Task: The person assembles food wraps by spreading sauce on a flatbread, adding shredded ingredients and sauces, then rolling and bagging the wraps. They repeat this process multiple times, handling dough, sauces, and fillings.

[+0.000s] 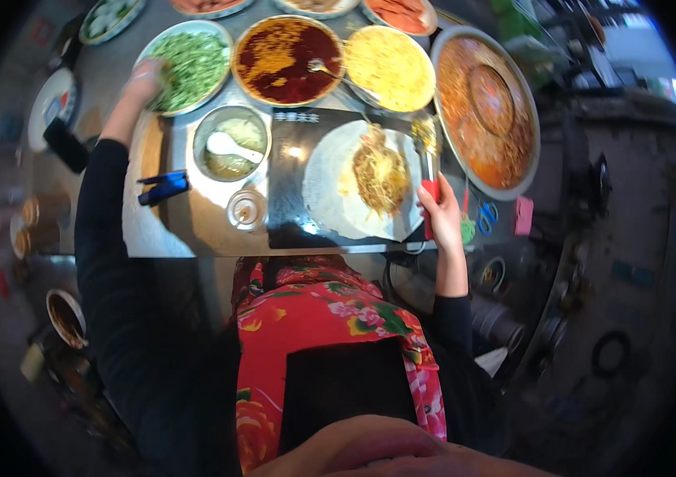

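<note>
A thin white pancake (330, 187) lies on a dark griddle plate (286, 207), with a heap of yellow shredded filling (379, 171) on it. My right hand (441, 213) is closed on red-handled tongs (429, 163) whose tips hold yellow shreds beside the pancake's right edge. My left hand (145, 79) reaches far left into a metal bowl of chopped green vegetables (193, 65); whether its fingers hold any greens I cannot tell.
Behind the griddle stand a bowl of red chilli sauce with a spoon (286, 60), a bowl of yellow shreds (388, 67) and a big pan of orange stew (485, 111). A small bowl with a white spoon (231, 143), a glass jar (245, 208) and a blue clip (163, 188) sit left.
</note>
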Demonstrator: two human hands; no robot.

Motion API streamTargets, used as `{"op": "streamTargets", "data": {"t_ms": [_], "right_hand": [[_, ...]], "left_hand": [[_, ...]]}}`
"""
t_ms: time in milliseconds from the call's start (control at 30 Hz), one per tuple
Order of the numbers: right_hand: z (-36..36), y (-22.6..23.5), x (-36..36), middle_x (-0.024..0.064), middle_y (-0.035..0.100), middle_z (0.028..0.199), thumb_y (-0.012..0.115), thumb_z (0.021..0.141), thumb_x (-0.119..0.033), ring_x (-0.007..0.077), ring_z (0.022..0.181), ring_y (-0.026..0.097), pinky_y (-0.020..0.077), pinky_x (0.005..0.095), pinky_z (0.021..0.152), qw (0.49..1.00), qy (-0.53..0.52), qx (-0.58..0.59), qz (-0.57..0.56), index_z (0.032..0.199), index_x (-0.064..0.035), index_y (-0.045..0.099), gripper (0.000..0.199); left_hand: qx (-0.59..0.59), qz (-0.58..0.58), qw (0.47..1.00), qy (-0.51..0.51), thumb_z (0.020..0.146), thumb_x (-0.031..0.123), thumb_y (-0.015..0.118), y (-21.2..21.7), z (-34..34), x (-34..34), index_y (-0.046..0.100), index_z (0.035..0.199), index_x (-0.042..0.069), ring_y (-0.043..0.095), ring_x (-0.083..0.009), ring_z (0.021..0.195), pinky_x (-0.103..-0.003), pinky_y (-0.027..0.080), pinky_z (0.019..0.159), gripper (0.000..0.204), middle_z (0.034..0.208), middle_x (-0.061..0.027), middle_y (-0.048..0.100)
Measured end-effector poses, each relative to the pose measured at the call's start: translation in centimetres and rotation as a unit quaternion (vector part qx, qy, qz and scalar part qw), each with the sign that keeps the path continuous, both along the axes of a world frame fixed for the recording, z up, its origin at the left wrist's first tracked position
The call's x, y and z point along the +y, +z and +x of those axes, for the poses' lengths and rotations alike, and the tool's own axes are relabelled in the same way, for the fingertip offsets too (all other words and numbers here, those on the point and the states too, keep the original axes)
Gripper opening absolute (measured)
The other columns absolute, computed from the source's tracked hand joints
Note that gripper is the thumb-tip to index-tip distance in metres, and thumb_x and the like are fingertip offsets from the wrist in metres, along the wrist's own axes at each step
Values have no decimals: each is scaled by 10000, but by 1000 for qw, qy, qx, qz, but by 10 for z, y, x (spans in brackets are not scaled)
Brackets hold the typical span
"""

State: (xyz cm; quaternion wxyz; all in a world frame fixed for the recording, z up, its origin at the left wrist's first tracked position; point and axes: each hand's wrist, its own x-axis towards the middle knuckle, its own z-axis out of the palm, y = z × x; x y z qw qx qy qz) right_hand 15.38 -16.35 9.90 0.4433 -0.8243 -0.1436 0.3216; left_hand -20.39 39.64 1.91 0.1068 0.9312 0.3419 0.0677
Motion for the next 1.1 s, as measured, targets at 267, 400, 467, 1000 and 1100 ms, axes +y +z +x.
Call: {"op": "streamTargets", "data": {"t_ms": [267, 400, 467, 1000, 1100], "right_hand": [[22, 0, 100, 175, 646, 1184, 766, 810, -322, 219, 1066, 628, 476, 323, 943, 971, 182, -147, 40, 1370, 68, 456, 749], [55, 22, 94, 213, 591, 1284, 782, 804, -387, 228, 1166, 582, 443, 328, 1005, 962, 192, -96, 168, 1403, 96, 411, 854], [65, 19, 76, 209, 581, 1299, 789, 808, -349, 230, 1201, 560, 422, 336, 1039, 962, 233, -98, 105, 1409, 103, 400, 846], [141, -28, 39, 151, 656, 1003, 761, 808, -362, 259, 933, 637, 491, 356, 839, 927, 357, -95, 65, 1242, 19, 528, 622], [135, -34, 99, 244, 604, 1160, 716, 838, -395, 350, 1050, 621, 492, 394, 887, 884, 388, -255, 53, 1219, 68, 497, 639]], "left_hand": [[-279, -334, 858, 273, 913, 34, 610, 3, -80, 37, 660, 983, 67, 644, -143, 764, -267, 495, 693, 91, 876, -33, 680], [-397, -382, 796, 249, 929, 50, 626, 90, -51, -19, 645, 1037, 91, 630, -87, 755, -231, 485, 658, 118, 912, -18, 688], [-350, -399, 816, 230, 917, 52, 634, 130, -14, -87, 639, 1100, 51, 630, -88, 748, -212, 472, 636, 183, 927, -18, 675], [-106, -75, 991, -36, 849, 114, 684, 63, 253, -435, 655, 1169, 89, 589, -369, 1124, -393, 478, 960, 322, 1236, -188, 611], [-239, -57, 969, -6, 873, 104, 632, 78, 222, -446, 602, 1251, 46, 560, -417, 1162, -423, 465, 993, 384, 1267, -224, 597]]}}
